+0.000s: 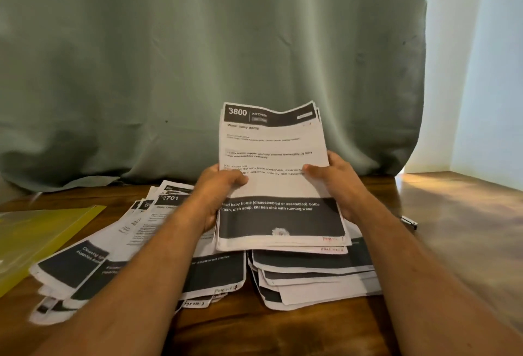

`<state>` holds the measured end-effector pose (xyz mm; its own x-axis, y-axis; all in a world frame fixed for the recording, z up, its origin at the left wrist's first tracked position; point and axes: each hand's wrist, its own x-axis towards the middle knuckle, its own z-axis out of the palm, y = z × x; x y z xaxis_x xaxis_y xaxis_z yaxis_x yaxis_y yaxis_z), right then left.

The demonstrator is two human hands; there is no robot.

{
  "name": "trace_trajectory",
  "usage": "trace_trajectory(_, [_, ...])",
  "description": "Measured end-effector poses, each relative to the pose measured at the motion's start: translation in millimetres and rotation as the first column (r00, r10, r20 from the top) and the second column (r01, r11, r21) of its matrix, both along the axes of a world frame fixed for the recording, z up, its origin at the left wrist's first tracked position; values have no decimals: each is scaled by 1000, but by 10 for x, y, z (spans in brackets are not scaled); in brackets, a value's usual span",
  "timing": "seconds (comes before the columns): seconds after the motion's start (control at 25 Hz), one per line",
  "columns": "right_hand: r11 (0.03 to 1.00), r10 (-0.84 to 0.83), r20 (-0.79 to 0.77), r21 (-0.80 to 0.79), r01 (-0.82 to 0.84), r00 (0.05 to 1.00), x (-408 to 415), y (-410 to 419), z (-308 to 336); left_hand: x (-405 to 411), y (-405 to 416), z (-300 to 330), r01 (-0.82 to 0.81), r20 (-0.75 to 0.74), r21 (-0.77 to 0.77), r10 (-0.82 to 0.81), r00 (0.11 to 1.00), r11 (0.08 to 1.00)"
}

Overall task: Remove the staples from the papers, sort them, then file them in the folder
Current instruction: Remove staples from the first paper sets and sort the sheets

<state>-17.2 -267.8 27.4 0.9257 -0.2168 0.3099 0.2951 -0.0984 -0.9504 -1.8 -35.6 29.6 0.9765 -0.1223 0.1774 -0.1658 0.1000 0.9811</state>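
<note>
Sorting seems underway: left hand [218,186] and right hand [336,177] grip 1 paper bundle [276,180] by its sides, next squaring it for the yellow folder [36,231].

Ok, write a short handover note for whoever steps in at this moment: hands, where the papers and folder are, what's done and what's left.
Left hand and right hand both grip the held stack, top sheet headed 3800, raised above the table.
Fanned papers lie on the left; a second pile lies under the held stack.
The yellow folder lies at far left; no papers visibly filed in it.
A small metal tool, possibly the staple remover, lies to the right.
Done: sorting seems under way; whether any staples remain cannot be told.
Left: finish sorting, file everything in the folder.
</note>
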Motion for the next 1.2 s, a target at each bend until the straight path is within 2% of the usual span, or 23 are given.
trace_trajectory(0.08, [995, -73, -2, -72, 72, 997, 25, 10, -46, -38, -29, -106, -61, 64, 29, 59, 996, 998])
trace_trajectory(0.2, [970, -183, 15, -157, 183, 983, 70, 41, -90, -46, -4, -149, -46, 55, -10, 47, 997, 999])
trace_trajectory(0.36, [956, -256, 79, -124, 264, 963, 57, 76, -69, -23, 46, -131, 22, 8, -13, -21, 1000, 1000])
trace_trajectory(0.52, [999, -37, 40, 13, 37, 999, -78, 104, -6, -27, 56, -79, -43, 66, -59, 47, 997, 997])
trace_trajectory(0.6, [995, 73, 60, 60, -77, 995, -149, 137, 47, -26, 56, -43, -94, 149, -99, 108, 983, 991])
trace_trajectory(0.68, [995, 59, 139, 66, -69, 989, -168, 182, 81, -36, 38, -24, -162, 297, -63, 174, 939, 985])
trace_trajectory(0.76, [999, -16, 236, 33, 8, 972, -173, 221, 108, -46, 3, -25, -207, 443, -33, 200, 874, 978])
trace_trajectory(0.84, [999, -53, 305, 14, 52, 951, -189, 237, 133, -71, -35, -22, -205, 511, -62, 207, 834, 977])
trace_trajectory(0.92, [999, -28, 325, 47, 14, 945, -241, 240, 157, -94, -46, -6, -177, 508, -105, 206, 836, 979])
trace_trajectory(1.04, [975, 100, 303, 160, -154, 948, -311, 236, 173, -128, -9, 31, -122, 470, -144, 177, 865, 982])
trace_trajectory(1.2, [978, 45, 270, 186, -98, 962, -297, 212, 178, -109, 20, 31, -114, 414, -62, 130, 901, 992])
